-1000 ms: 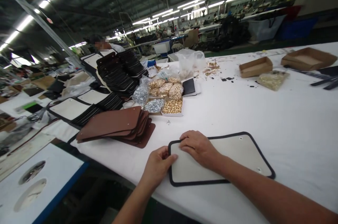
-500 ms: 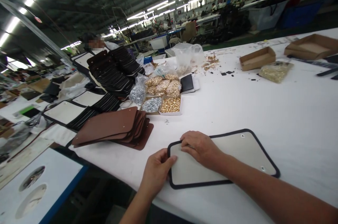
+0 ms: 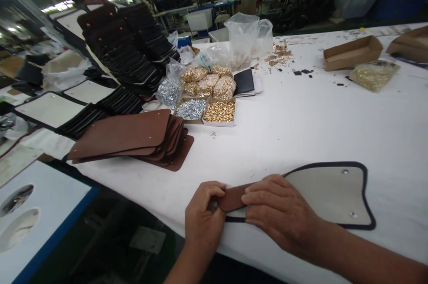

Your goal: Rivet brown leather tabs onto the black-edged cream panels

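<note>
A flat leather panel [image 3: 329,192] with a pale lining, black edging and two metal snaps lies at the table's near edge. Its left end is folded over and shows a brown face [image 3: 232,198]. My left hand [image 3: 203,219] is closed in a pinch on that folded brown end. My right hand [image 3: 284,215] lies on the fold from the right, fingers together and pressing it down. Left of the hands, a stack of brown panels [image 3: 133,139] is fanned out.
Open boxes of silver [image 3: 191,109] and gold rivets [image 3: 220,112] and bagged hardware [image 3: 207,81] stand mid-table. Stacks of dark panels [image 3: 133,47] rise behind. Cardboard trays [image 3: 352,52] and a bag of gold parts [image 3: 372,74] are at the far right. A white board with holes [image 3: 36,208] is lower left.
The view tipped down and forward. The panel's left end, flat before, has been lifted and folded over, showing its brown side, with both hands now on the fold.
</note>
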`<move>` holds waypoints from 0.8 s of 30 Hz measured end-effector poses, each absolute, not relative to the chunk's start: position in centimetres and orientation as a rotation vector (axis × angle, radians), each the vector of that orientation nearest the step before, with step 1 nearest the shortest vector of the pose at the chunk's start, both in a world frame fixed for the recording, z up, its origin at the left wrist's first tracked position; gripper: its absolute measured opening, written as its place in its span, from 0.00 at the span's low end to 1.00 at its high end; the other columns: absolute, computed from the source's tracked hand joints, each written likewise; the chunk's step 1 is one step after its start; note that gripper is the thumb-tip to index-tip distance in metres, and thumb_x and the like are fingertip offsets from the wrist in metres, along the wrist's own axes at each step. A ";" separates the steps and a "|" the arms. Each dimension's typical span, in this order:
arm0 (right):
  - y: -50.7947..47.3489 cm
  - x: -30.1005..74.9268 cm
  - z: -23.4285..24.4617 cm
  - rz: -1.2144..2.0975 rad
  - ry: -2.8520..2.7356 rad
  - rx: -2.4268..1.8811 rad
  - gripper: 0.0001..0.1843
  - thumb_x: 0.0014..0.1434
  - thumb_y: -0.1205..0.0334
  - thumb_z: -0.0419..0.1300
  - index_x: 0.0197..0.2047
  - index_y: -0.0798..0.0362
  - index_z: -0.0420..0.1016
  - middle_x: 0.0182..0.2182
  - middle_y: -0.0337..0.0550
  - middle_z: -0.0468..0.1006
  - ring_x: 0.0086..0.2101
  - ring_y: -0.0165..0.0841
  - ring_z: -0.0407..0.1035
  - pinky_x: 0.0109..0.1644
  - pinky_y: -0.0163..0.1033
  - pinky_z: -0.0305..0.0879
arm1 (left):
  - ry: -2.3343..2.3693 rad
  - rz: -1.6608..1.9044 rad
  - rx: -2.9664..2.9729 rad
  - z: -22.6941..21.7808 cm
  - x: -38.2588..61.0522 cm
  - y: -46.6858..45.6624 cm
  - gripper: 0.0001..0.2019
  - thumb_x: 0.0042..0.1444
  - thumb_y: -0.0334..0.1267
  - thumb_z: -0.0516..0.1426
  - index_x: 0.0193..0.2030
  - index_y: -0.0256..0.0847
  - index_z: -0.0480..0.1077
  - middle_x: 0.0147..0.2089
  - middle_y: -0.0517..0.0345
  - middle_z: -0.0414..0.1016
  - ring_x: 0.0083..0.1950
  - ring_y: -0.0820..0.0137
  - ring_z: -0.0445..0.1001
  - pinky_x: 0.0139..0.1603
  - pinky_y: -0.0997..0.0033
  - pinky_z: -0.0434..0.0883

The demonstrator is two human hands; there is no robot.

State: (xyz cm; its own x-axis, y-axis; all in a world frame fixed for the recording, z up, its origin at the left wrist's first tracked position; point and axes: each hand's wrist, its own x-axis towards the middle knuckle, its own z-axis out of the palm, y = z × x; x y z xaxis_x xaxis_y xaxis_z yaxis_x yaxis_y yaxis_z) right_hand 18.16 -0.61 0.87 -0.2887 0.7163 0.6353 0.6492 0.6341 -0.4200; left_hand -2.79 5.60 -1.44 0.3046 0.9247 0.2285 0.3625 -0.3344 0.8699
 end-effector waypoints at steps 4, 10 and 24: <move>-1.1 18.5 0.1 0.098 -2.018 -1.106 0.03 0.64 0.67 0.66 0.40 0.50 0.76 0.45 0.40 0.85 0.45 0.35 0.77 0.53 0.46 0.67 | 1.083 0.989 2.019 -1.4 -3.0 5.7 0.12 0.53 0.21 0.58 0.36 0.44 0.71 0.46 0.58 0.78 0.49 0.67 0.78 0.48 0.69 0.75; -0.9 18.6 -0.2 0.102 -2.035 -1.126 0.04 0.64 0.66 0.66 0.41 0.47 0.76 0.43 0.38 0.85 0.46 0.35 0.77 0.53 0.47 0.69 | 0.870 0.985 2.205 -1.2 -3.3 6.1 0.18 0.57 0.18 0.56 0.48 0.45 0.73 0.50 0.56 0.76 0.52 0.69 0.77 0.52 0.69 0.76; -0.3 18.9 -0.5 0.158 -2.003 -1.067 0.06 0.62 0.71 0.67 0.41 0.53 0.77 0.43 0.41 0.84 0.47 0.35 0.74 0.54 0.46 0.65 | 0.717 0.925 2.245 -0.8 -3.0 6.7 0.18 0.57 0.18 0.58 0.48 0.43 0.76 0.51 0.52 0.73 0.52 0.66 0.75 0.49 0.66 0.77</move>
